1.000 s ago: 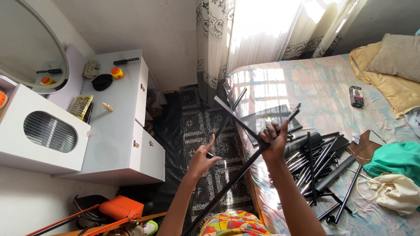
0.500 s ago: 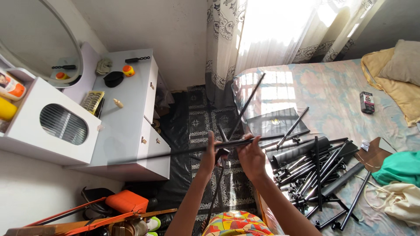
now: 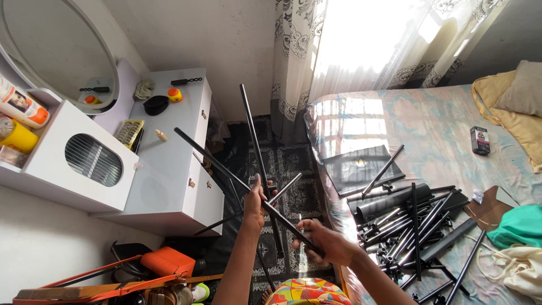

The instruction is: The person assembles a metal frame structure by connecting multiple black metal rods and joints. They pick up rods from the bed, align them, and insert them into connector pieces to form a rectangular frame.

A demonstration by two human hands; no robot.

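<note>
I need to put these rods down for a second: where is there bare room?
The bed is bare between the window-side edge, the flat black panel and the small box. The dresser top is free at its near end, below the comb. The pile of black tubes crowds the bed's near part.

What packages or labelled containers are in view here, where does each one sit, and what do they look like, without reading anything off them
Small box: lies on the bed near the yellow blanket; upright rectangle, dark with red and white patches.
Labelled bottle: on the white shelf unit at far left; white body, picture label, orange end.
Yellow container: just below that bottle on the same unit; rounded, plain yellow.
Small orange jar: on the dresser top; round, yellow lid.
</note>
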